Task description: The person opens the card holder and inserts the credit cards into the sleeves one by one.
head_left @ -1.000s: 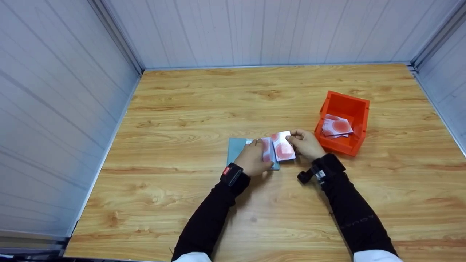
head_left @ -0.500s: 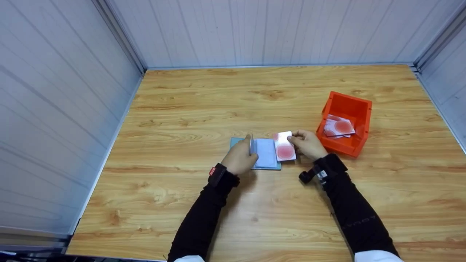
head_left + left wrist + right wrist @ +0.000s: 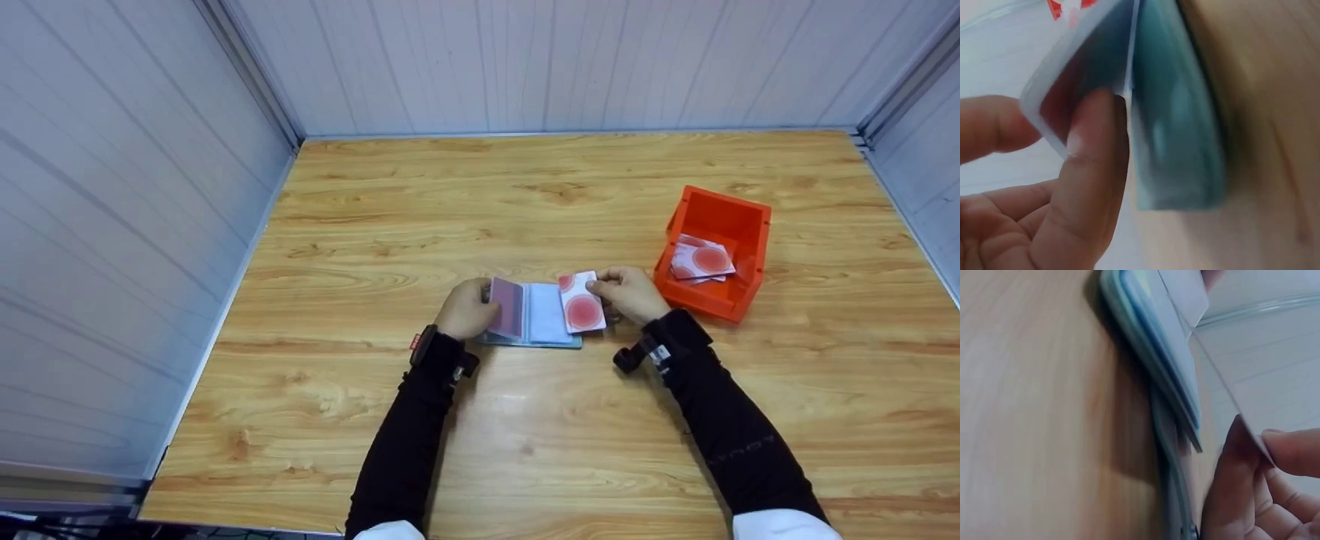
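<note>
A teal card holder (image 3: 549, 315) with clear sleeve pages lies spread on the table. My left hand (image 3: 462, 310) pinches one raised sleeve page (image 3: 507, 309), which looks pinkish with a card inside. Close up in the left wrist view, thumb and finger grip that page (image 3: 1050, 95) above the teal cover (image 3: 1176, 140). Between thumb and fingers of my right hand (image 3: 634, 297) is a white card with red circles (image 3: 581, 311), tilted over the holder's right side. From the right wrist view, the card (image 3: 1224, 377) appears almost edge-on, raised above the stacked pages (image 3: 1157, 349).
To the right stands an orange bin (image 3: 694, 303), with several similar red-and-white cards (image 3: 703, 259) inside. The wooden table (image 3: 405, 210) is bounded by pale panel walls (image 3: 510, 67) at the back and both sides.
My left hand has moved left, turning a sleeve page over from right to left and exposing a pale sleeve. The right hand still holds its card in nearly the same spot.
</note>
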`<state>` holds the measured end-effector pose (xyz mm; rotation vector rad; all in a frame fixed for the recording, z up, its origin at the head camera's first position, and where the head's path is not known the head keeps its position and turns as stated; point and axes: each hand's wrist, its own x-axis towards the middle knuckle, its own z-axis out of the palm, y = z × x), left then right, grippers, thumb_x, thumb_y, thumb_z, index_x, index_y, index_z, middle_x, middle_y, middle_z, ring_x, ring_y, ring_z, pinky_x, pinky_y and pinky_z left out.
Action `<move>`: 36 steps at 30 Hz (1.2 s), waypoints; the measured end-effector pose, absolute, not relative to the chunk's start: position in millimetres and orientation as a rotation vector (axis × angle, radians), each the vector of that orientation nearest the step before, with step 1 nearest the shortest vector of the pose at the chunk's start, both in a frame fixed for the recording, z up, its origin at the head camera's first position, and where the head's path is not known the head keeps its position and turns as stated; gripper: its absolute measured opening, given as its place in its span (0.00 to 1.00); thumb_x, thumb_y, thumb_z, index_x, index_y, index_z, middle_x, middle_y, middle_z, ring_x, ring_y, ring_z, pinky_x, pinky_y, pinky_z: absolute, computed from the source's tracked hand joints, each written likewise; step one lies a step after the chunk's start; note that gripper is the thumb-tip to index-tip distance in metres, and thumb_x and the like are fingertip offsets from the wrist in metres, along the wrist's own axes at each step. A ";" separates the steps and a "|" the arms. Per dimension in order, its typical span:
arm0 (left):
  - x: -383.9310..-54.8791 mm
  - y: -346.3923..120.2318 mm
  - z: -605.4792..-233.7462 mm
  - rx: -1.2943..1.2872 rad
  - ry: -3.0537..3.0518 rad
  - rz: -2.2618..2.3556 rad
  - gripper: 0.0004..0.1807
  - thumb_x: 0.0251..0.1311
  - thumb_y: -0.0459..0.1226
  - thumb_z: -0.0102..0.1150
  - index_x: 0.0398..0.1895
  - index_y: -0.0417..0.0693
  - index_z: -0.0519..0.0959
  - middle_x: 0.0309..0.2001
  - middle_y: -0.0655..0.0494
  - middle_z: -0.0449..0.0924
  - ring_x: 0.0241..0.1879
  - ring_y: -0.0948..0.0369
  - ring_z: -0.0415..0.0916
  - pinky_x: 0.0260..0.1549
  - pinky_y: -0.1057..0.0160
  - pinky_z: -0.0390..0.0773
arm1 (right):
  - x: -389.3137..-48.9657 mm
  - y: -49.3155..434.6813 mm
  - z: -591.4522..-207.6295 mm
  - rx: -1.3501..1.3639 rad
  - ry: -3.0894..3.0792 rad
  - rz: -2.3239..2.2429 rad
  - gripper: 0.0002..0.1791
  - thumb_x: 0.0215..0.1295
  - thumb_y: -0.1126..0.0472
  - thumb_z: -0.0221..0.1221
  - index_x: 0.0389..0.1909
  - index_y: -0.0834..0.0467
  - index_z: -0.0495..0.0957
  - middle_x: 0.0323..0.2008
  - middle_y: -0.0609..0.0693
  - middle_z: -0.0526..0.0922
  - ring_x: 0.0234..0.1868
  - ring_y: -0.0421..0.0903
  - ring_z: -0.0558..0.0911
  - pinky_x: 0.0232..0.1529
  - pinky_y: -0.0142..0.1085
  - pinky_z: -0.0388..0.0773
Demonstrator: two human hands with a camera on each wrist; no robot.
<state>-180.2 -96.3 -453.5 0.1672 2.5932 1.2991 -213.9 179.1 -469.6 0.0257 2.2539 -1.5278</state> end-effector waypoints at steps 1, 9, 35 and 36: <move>-181.4 -97.7 -454.8 0.168 2.612 1.281 0.13 0.59 0.28 0.51 0.45 0.33 0.79 0.20 0.58 0.69 0.18 0.66 0.65 0.20 0.70 0.68 | -214.2 177.4 -468.0 0.034 2.245 -1.526 0.17 0.69 0.61 0.56 0.50 0.70 0.74 0.23 0.40 0.80 0.23 0.36 0.78 0.25 0.28 0.78; -183.3 -103.4 -458.0 0.085 2.639 1.203 0.29 0.57 0.27 0.49 0.65 0.31 0.69 0.21 0.60 0.66 0.19 0.65 0.64 0.24 0.69 0.65 | -220.6 156.2 -465.2 -0.019 2.246 -1.510 0.16 0.64 0.64 0.60 0.48 0.72 0.73 0.25 0.42 0.82 0.22 0.35 0.79 0.26 0.27 0.81; -184.0 -105.1 -460.3 0.105 2.607 1.261 0.33 0.57 0.25 0.49 0.69 0.35 0.65 0.24 0.60 0.64 0.20 0.65 0.59 0.20 0.69 0.61 | -222.4 116.4 -466.2 -0.090 2.233 -1.413 0.09 0.62 0.66 0.62 0.33 0.65 0.70 0.17 0.45 0.75 0.12 0.34 0.76 0.15 0.26 0.77; -184.0 -105.1 -460.5 0.104 2.603 1.267 0.33 0.56 0.25 0.49 0.69 0.35 0.65 0.24 0.60 0.65 0.20 0.65 0.60 0.20 0.69 0.61 | -222.3 115.6 -465.9 -0.092 2.238 -1.406 0.09 0.62 0.66 0.62 0.33 0.64 0.70 0.17 0.45 0.75 0.12 0.34 0.76 0.14 0.26 0.76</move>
